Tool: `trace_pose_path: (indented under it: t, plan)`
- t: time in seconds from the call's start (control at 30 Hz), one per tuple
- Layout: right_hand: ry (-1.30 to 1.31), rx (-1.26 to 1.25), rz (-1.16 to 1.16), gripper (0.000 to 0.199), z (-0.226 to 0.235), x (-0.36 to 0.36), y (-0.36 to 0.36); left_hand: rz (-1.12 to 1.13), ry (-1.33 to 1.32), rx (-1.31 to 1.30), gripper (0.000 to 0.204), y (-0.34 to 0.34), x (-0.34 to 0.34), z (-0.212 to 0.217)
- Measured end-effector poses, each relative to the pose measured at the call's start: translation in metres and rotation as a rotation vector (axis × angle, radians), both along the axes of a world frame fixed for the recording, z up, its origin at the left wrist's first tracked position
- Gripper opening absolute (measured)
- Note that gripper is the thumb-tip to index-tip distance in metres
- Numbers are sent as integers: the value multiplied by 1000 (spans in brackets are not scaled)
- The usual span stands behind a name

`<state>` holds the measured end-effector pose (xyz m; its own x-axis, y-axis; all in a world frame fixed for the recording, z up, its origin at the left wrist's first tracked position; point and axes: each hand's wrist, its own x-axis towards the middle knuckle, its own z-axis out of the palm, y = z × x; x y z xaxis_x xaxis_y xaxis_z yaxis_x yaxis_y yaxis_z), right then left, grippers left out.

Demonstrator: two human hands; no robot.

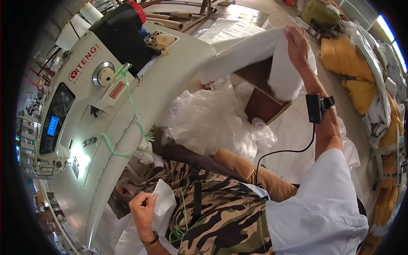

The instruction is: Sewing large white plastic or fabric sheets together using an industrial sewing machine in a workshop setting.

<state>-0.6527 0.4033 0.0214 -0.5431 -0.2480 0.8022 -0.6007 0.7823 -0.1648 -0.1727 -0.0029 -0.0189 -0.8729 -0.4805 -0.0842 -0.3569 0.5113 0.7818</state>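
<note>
My right hand point(296, 46) is raised at the far right, fingers closed on a white cloth point(255, 46). The cloth stretches left toward the sewing machine point(170, 59), and one end hangs below the hand. Low at the left, near my lap, my left hand point(142, 210) pinches the edge of a white sheet piece point(165, 204) between thumb and fingers. Whether both hands hold the same length of material cannot be seen. The machine's white bed curves along my left side, with its lamp lit and green thread point(136, 114) strung across it.
Crumpled clear plastic film point(212, 117) lies beyond my lap, beside a brown wooden box point(263, 102). Yellow-orange fabric bundles point(346, 59) are stacked at the right. White thread cones point(91, 12) stand at the far left. A black cable point(293, 151) runs from my right wrist device.
</note>
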Motion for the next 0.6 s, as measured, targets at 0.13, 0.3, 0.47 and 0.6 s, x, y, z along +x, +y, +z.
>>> trace_pose_path:
  t: [0.13, 0.3, 0.47, 0.6]
  plan:
    - [54, 22, 53, 21, -15, 8, -18, -5, -13, -34, 17, 4, -1, -1]
    - [-350, 438, 200, 15, -106, 40, -62, -16, -76, 27, 19, 2, 0, -12]
    - [-403, 768, -28, 21, -144, 16, -95, -23, -88, 19, 21, 5, 2, -11]
    - [-436, 515, 232, 51, -166, 54, -73, -19, -52, 45, 22, 5, 5, -14]
